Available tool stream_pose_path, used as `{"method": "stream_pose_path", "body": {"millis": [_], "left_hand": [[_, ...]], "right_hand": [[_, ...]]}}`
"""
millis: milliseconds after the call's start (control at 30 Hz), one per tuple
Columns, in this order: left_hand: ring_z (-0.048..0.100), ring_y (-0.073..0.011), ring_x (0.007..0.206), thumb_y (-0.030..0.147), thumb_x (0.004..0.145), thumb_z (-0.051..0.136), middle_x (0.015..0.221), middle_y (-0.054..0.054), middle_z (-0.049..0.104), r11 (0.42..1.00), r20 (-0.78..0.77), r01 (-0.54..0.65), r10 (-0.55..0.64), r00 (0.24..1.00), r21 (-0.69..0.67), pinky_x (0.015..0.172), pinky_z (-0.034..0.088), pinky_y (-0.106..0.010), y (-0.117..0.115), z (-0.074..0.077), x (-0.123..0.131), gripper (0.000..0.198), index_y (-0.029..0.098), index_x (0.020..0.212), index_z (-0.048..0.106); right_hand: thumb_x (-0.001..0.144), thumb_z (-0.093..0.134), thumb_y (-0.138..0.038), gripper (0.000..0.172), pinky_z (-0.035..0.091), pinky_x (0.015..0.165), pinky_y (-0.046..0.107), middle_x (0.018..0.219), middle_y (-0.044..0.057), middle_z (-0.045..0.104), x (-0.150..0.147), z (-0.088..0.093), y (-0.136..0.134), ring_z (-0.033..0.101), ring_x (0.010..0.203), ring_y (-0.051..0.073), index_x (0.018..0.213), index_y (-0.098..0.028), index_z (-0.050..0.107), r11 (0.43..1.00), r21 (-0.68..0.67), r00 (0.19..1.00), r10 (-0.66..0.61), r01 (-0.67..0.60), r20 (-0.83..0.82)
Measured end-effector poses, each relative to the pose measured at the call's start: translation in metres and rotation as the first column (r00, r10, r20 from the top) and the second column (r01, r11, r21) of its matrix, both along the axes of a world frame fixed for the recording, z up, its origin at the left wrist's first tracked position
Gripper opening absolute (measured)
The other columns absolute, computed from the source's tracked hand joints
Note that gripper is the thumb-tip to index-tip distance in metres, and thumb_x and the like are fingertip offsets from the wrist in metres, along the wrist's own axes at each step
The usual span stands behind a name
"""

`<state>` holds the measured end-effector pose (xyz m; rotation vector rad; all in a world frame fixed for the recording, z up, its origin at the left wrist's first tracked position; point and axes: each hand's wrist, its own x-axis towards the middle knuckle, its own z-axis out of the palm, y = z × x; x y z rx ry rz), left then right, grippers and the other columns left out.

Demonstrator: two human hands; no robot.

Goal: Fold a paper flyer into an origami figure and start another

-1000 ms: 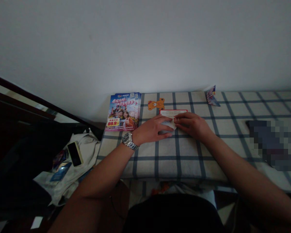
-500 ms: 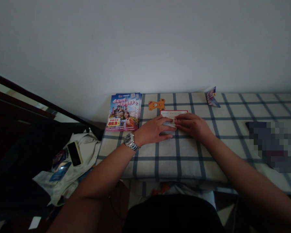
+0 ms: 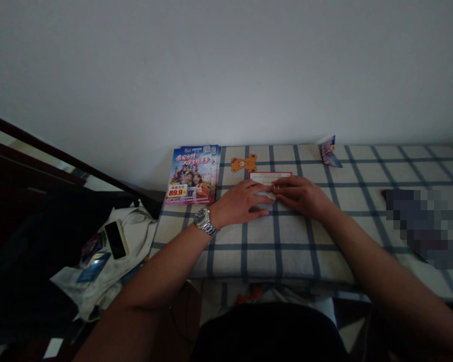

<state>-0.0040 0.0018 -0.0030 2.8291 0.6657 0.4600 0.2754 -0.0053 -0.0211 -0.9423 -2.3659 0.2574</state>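
A white printed leaflet (image 3: 262, 177) with a red border lies on the checked cloth, largely covered by both hands. My left hand (image 3: 241, 202), below a silver wristwatch (image 3: 205, 221), rests over its left part, fingers stretched and slightly spread. My right hand (image 3: 302, 197) comes in from the other side, fingertips on the leaflet and almost meeting the left fingertips. Its fingers are extended with small gaps; its thumb is not clearly visible. A stack of colourful flyers (image 3: 192, 176) lies left of the hands. Behind the leaflet sits a brown bear picture (image 3: 243, 163).
A folded colourful flyer (image 3: 329, 152) stands near the wall at the back. The checked cloth (image 3: 264, 256) covers the surface. To the left, a phone (image 3: 116, 239) lies on white fabric (image 3: 138, 229). A dark, pixelated object (image 3: 403, 211) is at the right.
My right fingers have shifted slightly on the leaflet. My left hand stays nearly in place. The flyers and other objects have not moved.
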Motion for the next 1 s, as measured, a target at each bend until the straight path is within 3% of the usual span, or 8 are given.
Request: {"method": "stream_pose_path", "body": {"millis": [267, 467, 633, 1000], "left_hand": [[0.051, -0.0304, 0.138, 0.048, 0.105, 0.060, 0.154, -0.005, 0.057, 0.999, -0.018, -0.040, 0.040, 0.999, -0.001, 0.117, 0.043, -0.054, -0.0016, 0.0037, -0.0014, 0.032, 0.032, 0.131, 0.071], [0.048, -0.0287, 0.146, 0.046, 0.102, 0.067, 0.155, -0.007, 0.055, 1.000, 0.021, -0.004, 0.005, 1.000, -0.025, 0.127, 0.037, -0.052, -0.0011, 0.0032, -0.0005, 0.034, 0.029, 0.130, 0.071], [0.051, -0.0270, 0.146, 0.044, 0.102, 0.067, 0.160, -0.008, 0.051, 0.996, 0.018, 0.014, -0.012, 1.000, -0.093, 0.125, 0.042, -0.049, -0.0003, 0.0019, -0.0013, 0.036, 0.028, 0.134, 0.069], [0.052, -0.0305, 0.145, 0.051, 0.101, 0.067, 0.161, -0.010, 0.049, 0.998, -0.003, -0.012, 0.012, 1.000, -0.069, 0.124, 0.043, -0.051, -0.0033, 0.0049, 0.0008, 0.040, 0.027, 0.132, 0.070]], "right_hand": [[0.101, 0.066, -0.027, 0.029, 0.056, 0.110, 0.053, 0.134, 0.011, 0.075, -0.0012, 0.0027, -0.0009, 0.070, 0.126, 0.030, 0.128, -0.028, 0.077, 0.997, -0.029, 0.997, 0.070, -0.071, -0.010], [0.101, 0.066, -0.026, 0.028, 0.055, 0.112, 0.055, 0.134, 0.011, 0.075, -0.0006, 0.0018, 0.0017, 0.070, 0.127, 0.030, 0.126, -0.028, 0.078, 0.995, -0.057, 0.996, 0.086, -0.088, -0.026], [0.101, 0.065, -0.027, 0.028, 0.055, 0.111, 0.054, 0.136, 0.011, 0.073, 0.0025, -0.0010, 0.0033, 0.069, 0.128, 0.030, 0.126, -0.028, 0.078, 0.992, -0.072, 0.995, 0.101, -0.102, -0.024], [0.103, 0.063, -0.028, 0.028, 0.048, 0.120, 0.057, 0.138, 0.010, 0.072, 0.0017, 0.0008, 0.0034, 0.068, 0.130, 0.029, 0.127, -0.029, 0.077, 0.989, -0.098, 0.993, 0.103, -0.107, -0.051]]}}
